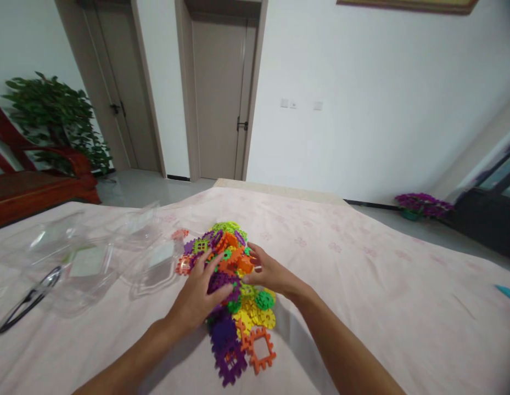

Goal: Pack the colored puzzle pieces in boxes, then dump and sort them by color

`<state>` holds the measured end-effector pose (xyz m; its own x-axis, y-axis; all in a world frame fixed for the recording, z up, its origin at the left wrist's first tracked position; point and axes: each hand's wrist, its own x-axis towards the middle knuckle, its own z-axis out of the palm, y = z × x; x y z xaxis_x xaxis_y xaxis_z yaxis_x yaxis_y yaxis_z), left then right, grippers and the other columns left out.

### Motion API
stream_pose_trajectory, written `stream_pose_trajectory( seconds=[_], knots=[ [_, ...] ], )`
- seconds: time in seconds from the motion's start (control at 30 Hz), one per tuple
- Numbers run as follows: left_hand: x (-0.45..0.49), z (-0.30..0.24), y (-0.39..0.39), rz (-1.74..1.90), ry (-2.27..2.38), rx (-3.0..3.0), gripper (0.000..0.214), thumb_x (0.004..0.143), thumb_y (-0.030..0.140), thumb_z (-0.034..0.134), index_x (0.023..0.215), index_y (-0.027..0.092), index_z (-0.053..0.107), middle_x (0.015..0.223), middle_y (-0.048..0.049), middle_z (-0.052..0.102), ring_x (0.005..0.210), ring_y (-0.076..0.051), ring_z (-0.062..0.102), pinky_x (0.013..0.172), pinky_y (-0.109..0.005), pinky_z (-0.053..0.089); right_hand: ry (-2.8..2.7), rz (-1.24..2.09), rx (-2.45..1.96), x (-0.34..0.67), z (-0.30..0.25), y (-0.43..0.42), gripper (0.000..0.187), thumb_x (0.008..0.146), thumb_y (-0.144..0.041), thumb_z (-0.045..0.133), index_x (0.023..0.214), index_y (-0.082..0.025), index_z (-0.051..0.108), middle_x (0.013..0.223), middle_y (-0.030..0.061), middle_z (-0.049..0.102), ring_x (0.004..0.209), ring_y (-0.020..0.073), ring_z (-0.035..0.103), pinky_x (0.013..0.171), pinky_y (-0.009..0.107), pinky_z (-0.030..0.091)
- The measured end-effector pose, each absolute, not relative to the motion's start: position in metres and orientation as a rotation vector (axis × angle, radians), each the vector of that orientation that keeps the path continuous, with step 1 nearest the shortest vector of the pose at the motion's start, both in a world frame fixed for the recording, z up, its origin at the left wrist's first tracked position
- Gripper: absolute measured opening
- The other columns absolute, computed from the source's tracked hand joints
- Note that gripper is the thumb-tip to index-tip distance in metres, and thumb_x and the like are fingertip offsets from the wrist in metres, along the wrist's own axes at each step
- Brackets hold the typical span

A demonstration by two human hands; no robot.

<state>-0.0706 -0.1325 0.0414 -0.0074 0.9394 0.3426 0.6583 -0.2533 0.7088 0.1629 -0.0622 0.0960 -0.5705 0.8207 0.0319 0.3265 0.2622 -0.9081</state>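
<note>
Both hands settle on a heap of plastic building pieces at the middle of a pink-clothed table. The left hand lies flat with fingers spread over purple pieces. The right hand rests loosely open against the orange ones, and neither hand visibly pinches anything. Handling so loose a heap probably goes best with the palms low and cupped inward, so nothing slides off. The heap's long axis runs from the table's far edge towards the near edge, its tail of square frames pointing at the person. A clear plastic box sits towards the left edge.
</note>
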Motion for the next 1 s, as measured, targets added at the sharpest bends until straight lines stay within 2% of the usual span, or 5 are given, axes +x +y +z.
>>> stream_pose_trajectory(
  seconds=[0.13, 0.23, 0.57, 0.77, 1.0],
  knots=[
    [-0.080, 0.011, -0.173, 0.810, 1.656, 2.175, 0.121, 0.047, 0.057, 0.092, 0.156, 0.041, 0.042, 0.170, -0.0120, 0.019, 0.150, -0.049, 0.025, 0.116, -0.067, 0.030, -2.393, 1.146, -1.270, 0.209, 0.089, -0.083, 0.118, 0.053, -0.043, 0.094, 0.157, -0.026, 0.040, 0.151, 0.0149, 0.049, 0.135, 0.0369, 0.047, 0.112, 0.050, 0.039],
    [-0.076, -0.006, -0.181, 0.799, 1.673, 2.221, 0.126, 0.041, 0.050, 0.094, 0.155, 0.045, 0.042, 0.170, -0.0117, 0.018, 0.146, -0.052, 0.033, 0.114, -0.070, 0.031, -2.540, 0.952, -1.406, 0.211, 0.077, -0.102, 0.123, 0.049, -0.035, 0.095, 0.158, -0.026, 0.038, 0.147, 0.0162, 0.050, 0.133, 0.0385, 0.044, 0.111, 0.051, 0.039],
    [-0.051, 0.009, -0.149, 1.214, 1.650, 1.965, 0.045, 0.085, 0.028, 0.061, 0.129, 0.032, 0.067, 0.150, -0.0075, 0.051, 0.137, -0.028, 0.051, 0.117, -0.050, 0.040, -2.142, 1.223, -1.301, 0.162, 0.059, -0.111, 0.089, 0.053, -0.015, 0.080, 0.138, -0.026, 0.055, 0.118, 0.0054, 0.070, 0.103, 0.0290, 0.065, 0.091, 0.040, 0.054],
    [-0.060, 0.026, -0.112, 1.596, 1.654, 1.711, 0.042, 0.092, 0.028, 0.053, 0.133, 0.025, 0.060, 0.137, -0.0093, 0.060, 0.133, -0.025, 0.053, 0.120, -0.047, 0.036, -1.783, 1.354, -1.129, 0.126, 0.068, -0.086, 0.060, 0.061, -0.014, 0.072, 0.119, -0.022, 0.063, 0.108, 0.0030, 0.073, 0.095, 0.0262, 0.069, 0.083, 0.038, 0.057],
    [-0.074, 0.019, -0.105, 1.405, 1.826, 1.779, 0.056, 0.098, 0.045, 0.047, 0.151, 0.028, 0.049, 0.157, -0.0102, 0.044, 0.149, -0.029, 0.037, 0.123, -0.055, 0.028, -1.993, 1.091, -1.012, 0.107, 0.097, -0.025, 0.062, 0.083, -0.039, 0.070, 0.141, -0.023, 0.055, 0.132, 0.0094, 0.066, 0.116, 0.0254, 0.065, 0.102, 0.043, 0.052]
  ],
)
